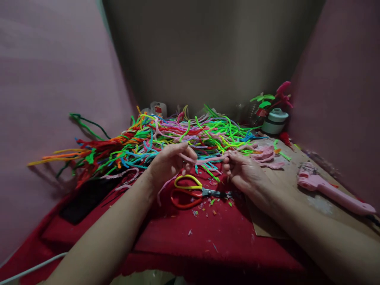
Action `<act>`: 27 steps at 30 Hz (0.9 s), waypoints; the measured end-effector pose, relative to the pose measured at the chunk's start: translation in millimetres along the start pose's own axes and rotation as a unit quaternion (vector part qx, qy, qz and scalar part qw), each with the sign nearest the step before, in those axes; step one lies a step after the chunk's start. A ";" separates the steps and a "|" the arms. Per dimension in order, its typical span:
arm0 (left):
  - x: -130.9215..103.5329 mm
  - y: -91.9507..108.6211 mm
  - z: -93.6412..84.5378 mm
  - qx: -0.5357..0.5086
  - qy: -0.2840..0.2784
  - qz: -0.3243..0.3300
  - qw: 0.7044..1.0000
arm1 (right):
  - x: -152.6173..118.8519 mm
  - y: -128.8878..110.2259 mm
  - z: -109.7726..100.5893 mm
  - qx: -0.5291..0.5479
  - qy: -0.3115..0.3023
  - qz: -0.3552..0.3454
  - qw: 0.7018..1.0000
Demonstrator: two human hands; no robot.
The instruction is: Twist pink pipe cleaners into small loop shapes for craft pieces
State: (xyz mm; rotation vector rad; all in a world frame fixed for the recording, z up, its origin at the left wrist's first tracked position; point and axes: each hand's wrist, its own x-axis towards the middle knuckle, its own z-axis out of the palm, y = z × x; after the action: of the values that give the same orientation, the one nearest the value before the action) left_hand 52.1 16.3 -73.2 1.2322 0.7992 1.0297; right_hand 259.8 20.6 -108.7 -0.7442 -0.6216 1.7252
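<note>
Between my two hands stretches a pink pipe cleaner (208, 160), roughly level above the red cloth. My left hand (170, 162) has its fingers curled around one end, with the thumb on top. The other end is pinched in the fingertips of my right hand (245, 170). Behind both hands lies a big heap of pipe cleaners (178, 132) in green, pink, orange, red and blue. Below the hands, scissors (203, 192) with one yellow and one red handle loop rest on the cloth, blades pointing right.
Tiny coloured clippings dot the red cloth (166, 237). At right, a pink glue-gun-like tool (332, 190) lies on a cardboard sheet (289, 190), near shaped pink pieces (267, 156). A lidded jar (275, 120) stands at the back right beside pink and green craft flowers (264, 103). A dark flat object (84, 200) lies left.
</note>
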 end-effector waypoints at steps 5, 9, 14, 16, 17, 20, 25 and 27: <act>-9.0 -1.9 11.3 0.088 -0.146 -0.110 0.979 | 1.0 1.9 -3.5 -0.063 -0.063 -0.002 0.996; -23.8 1.1 29.2 0.190 -0.116 -0.065 0.973 | 0.2 5.4 -4.3 -0.077 -0.094 -0.008 0.993; -56.7 2.5 37.3 0.392 -0.118 0.005 0.912 | -7.2 7.0 -0.5 -0.109 -0.139 -0.007 0.984; -71.8 -0.4 33.4 0.432 -0.095 0.015 0.897 | -11.6 7.2 2.1 -0.121 -0.160 0.006 0.980; -79.9 -1.9 29.9 0.435 -0.078 0.007 0.897 | -13.6 7.6 3.2 -0.122 -0.169 0.013 0.978; -106.8 -5.5 15.5 0.406 -0.017 -0.032 0.913 | -18.3 10.3 4.7 -0.121 -0.194 0.024 0.973; -149.1 -12.9 -8.6 0.331 0.112 -0.091 0.932 | -23.7 17.0 4.2 -0.152 -0.233 0.056 0.959; -159.8 -14.8 -17.1 0.304 0.177 -0.091 0.932 | -24.5 17.9 4.1 -0.155 -0.236 0.064 0.957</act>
State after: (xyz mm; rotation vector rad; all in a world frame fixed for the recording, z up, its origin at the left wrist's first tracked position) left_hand -17.6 -127.1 -98.3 1.4650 1.5704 0.8871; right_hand 250.2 -7.8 -114.8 -0.5923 -1.2158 1.9661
